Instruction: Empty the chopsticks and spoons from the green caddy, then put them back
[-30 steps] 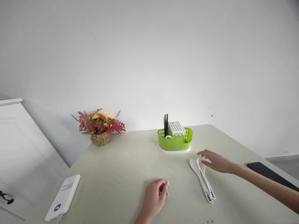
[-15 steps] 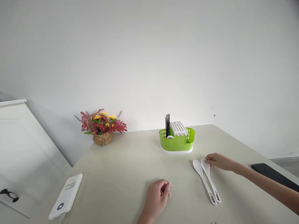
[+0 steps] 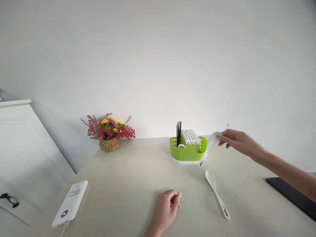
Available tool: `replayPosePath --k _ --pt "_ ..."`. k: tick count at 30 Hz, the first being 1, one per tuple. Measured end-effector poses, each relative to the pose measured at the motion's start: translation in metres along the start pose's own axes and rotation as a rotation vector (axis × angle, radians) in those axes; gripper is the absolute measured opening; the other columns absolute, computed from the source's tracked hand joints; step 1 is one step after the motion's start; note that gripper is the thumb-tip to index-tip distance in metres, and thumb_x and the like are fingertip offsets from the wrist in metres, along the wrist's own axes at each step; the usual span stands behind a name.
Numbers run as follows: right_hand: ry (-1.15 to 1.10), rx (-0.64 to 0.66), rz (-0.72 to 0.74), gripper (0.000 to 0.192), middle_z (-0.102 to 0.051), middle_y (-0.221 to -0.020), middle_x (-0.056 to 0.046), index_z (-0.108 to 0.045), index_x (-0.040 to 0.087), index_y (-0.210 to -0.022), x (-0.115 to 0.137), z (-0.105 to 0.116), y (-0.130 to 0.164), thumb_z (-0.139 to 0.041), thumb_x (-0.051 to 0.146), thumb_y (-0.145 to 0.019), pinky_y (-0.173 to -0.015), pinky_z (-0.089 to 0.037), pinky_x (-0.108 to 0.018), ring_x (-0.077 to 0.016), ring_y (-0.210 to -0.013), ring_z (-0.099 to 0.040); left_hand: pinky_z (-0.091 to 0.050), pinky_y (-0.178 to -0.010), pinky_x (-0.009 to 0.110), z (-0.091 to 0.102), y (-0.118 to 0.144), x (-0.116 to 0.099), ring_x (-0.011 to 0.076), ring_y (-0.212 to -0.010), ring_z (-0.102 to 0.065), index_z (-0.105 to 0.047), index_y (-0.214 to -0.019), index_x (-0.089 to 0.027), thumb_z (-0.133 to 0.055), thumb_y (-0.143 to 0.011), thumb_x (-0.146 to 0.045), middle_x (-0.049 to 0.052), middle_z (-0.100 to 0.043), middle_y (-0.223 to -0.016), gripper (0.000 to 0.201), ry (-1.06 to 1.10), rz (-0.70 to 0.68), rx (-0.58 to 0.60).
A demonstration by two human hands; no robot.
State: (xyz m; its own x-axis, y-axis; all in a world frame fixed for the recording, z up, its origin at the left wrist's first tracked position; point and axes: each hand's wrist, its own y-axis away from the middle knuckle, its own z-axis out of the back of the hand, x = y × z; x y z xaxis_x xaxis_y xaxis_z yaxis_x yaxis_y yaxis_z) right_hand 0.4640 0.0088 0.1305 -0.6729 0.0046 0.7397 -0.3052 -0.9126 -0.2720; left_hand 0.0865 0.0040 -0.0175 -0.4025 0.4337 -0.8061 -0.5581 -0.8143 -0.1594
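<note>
My right hand pinches a white spoon by its bowl, in the air just beside the green utensil caddy. The spoon hangs tilted, its patterned handle end pointing down and left, slightly blurred. On the table below lies another white spoon, bowl toward the caddy. My left hand rests on the table with its fingers curled in, and nothing shows in them. Several black chopsticks stand in the caddy's left part, with a white spoon bowl at its rim.
A wicker basket of artificial flowers stands at the back left of the table. A white power bank with a cable lies at the left edge, a black phone at the right. A white cabinet is beyond the left side.
My right hand has lifted one of the two spoons off the table and carried it up, toward the caddy's right end. My left hand has stayed in place.
</note>
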Motion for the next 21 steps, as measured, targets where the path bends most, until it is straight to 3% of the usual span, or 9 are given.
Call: replayPosePath --k 4,7,10,13,16,21 --pt "-0.074 -0.201 0.144 0.045 -0.079 -0.081 -0.006 -0.068 0.023 -0.090 0.072 -0.020 -0.003 -0.060 0.067 -0.087 -0.067 -0.057 -0.036 -0.0220 -0.070 -0.073 -0.040 -0.059 0.022 0.000 0.001 0.001 0.0122 -0.060 -0.057 -0.069 -0.085 -0.020 -0.043 -0.103 -0.049 0.001 -0.070 -0.069 0.044 0.006 -0.006 -0.002" --pt "-0.074 -0.323 0.191 0.038 -0.079 -0.081 -0.004 -0.068 0.023 -0.091 0.099 -0.045 -0.012 -0.060 0.060 -0.090 -0.064 -0.055 -0.031 -0.0205 -0.070 -0.073 -0.040 -0.060 0.021 -0.001 0.002 0.002 0.0125 -0.061 -0.059 -0.069 -0.084 -0.019 -0.043 -0.103 -0.049 0.001 -0.070 -0.069 0.044 0.017 -0.005 -0.004" --pt "-0.025 -0.423 0.209 0.030 -0.079 -0.084 -0.003 -0.067 0.023 -0.096 0.106 -0.068 -0.025 -0.056 0.052 -0.095 -0.064 -0.053 -0.028 -0.0188 -0.073 -0.074 -0.041 -0.060 0.021 -0.002 0.002 0.003 0.0125 -0.061 -0.060 -0.069 -0.083 -0.020 -0.044 -0.103 -0.049 0.001 -0.070 -0.069 0.043 0.028 -0.003 -0.007" --pt "0.180 -0.470 0.264 0.029 -0.080 -0.092 -0.002 -0.064 0.024 -0.101 0.103 -0.090 -0.038 -0.047 0.047 -0.101 -0.065 -0.049 -0.027 -0.0178 -0.074 -0.074 -0.041 -0.060 0.021 -0.002 0.003 0.005 0.0125 -0.061 -0.060 -0.070 -0.084 -0.020 -0.044 -0.103 -0.048 0.001 -0.071 -0.069 0.042 0.033 0.000 -0.008" --pt "0.333 -0.432 0.322 0.029 -0.080 -0.097 -0.002 -0.064 0.025 -0.103 0.098 -0.115 -0.046 -0.044 0.045 -0.103 -0.060 -0.042 -0.026 -0.0166 -0.069 -0.071 -0.041 -0.060 0.021 -0.001 0.003 0.005 0.0127 -0.061 -0.061 -0.070 -0.084 -0.020 -0.044 -0.103 -0.047 0.001 -0.071 -0.069 0.042 0.040 -0.004 -0.006" --pt "0.496 -0.315 0.425 0.032 -0.079 -0.087 -0.003 -0.067 0.022 -0.099 0.086 -0.157 -0.043 -0.040 0.039 -0.105 -0.055 -0.027 -0.026 -0.0161 -0.063 -0.066 -0.041 -0.059 0.021 -0.002 0.003 0.006 0.0127 -0.061 -0.062 -0.071 -0.083 -0.020 -0.044 -0.103 -0.045 0.002 -0.072 -0.069 0.042 0.035 -0.004 -0.017"
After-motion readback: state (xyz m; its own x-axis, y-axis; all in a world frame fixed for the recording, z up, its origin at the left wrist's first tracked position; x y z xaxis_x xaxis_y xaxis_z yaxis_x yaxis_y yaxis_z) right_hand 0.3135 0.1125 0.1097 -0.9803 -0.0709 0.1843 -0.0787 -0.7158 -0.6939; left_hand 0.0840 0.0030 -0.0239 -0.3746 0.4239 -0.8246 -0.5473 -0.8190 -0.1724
